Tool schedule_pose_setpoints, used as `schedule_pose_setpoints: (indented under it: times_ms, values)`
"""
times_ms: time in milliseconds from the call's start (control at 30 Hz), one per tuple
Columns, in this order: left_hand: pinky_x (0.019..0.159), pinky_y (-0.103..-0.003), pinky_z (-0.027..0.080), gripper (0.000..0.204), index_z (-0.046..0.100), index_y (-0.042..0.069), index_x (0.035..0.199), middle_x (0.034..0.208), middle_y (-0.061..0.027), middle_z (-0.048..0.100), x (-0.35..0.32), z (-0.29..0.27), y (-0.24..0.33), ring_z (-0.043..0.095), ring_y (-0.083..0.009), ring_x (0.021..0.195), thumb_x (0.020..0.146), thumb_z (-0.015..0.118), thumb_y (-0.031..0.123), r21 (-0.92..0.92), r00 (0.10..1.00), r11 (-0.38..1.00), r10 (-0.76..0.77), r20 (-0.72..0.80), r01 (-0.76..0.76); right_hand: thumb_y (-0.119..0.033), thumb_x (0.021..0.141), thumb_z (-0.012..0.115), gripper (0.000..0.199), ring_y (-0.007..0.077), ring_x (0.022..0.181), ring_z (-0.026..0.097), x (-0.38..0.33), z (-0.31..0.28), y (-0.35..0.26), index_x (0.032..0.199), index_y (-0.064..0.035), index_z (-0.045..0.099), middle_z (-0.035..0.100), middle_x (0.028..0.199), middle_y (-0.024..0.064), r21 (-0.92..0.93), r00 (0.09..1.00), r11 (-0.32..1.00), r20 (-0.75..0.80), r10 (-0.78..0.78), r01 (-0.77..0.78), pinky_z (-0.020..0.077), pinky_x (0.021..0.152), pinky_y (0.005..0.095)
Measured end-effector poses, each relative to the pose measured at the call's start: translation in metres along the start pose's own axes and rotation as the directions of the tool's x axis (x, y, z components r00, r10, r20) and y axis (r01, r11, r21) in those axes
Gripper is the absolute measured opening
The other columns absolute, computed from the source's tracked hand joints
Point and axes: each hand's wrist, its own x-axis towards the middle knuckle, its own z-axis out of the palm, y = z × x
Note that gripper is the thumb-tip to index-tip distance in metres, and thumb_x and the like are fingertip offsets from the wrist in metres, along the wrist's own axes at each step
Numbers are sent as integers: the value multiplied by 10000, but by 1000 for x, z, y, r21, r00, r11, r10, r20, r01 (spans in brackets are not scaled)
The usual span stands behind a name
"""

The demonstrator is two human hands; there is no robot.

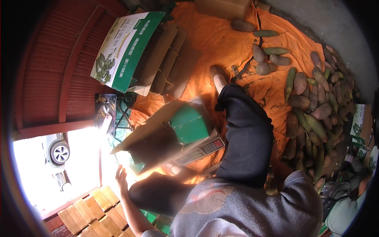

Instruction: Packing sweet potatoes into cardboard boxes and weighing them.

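Observation:
An opened cardboard box [154,138] with a green panel [190,123] stands in front of me. Beside its near right edge shows a scale [214,146] with a keypad and display. At the box's near left corner, my left hand [122,176] is raised in bright light, its fingers stretched and apart, with nothing seen in it. My right forearm [282,170] reaches down beside my thigh, near a heap of long brown and green root vegetables [316,102]. That hand is hidden.
An orange sheet [197,39] covers the floor, with several loose vegetables [265,68] on it. Flattened or nested cartons [134,51] stand at the far left. Stacked yellowish cartons [94,209] are at near left, by a bright doorway. Another person's arm [361,187] shows at right.

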Motion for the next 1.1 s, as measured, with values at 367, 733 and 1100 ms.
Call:
schedule_pose_setpoints:
  times_ms: [367, 733, 1100]
  values:
    - [957, -385, 574, 324, 642, 51, 1332, 1451, -185, 540, -44, -32, 25, 602, -273, 1255, 1010, 613, 77, 507, 828, 768, 534, -169, -391, -307, 884, 749, 928, 397, 1282, 555, -2, -75, -153, 1595, -124, 182, 487, 1451, 235, -183, 952, 972, -240, -191, 149, 480, 1035, 518]
    - [1142, -430, 406, 493, 621, 112, 1394, 1487, -144, 548, -30, 9, 175, 515, -308, 1383, 926, 748, 198, 335, 602, 627, 776, -189, -703, -358, 741, 873, 1051, 400, 1328, 524, -74, -311, -255, 1575, -125, 276, 538, 1450, 223, -149, 681, 873, -570, -459, 464, 403, 1097, 471]
    - [1076, -424, 472, 466, 673, 141, 1332, 1391, -109, 636, 10, 6, 153, 599, -300, 1291, 901, 772, 287, 217, 664, 673, 737, -123, -707, -130, 653, 852, 944, 306, 1321, 536, -353, -292, -557, 1496, -98, 430, 531, 1427, 140, -130, 25, 27, -13, -1000, 991, 477, 1085, 462]
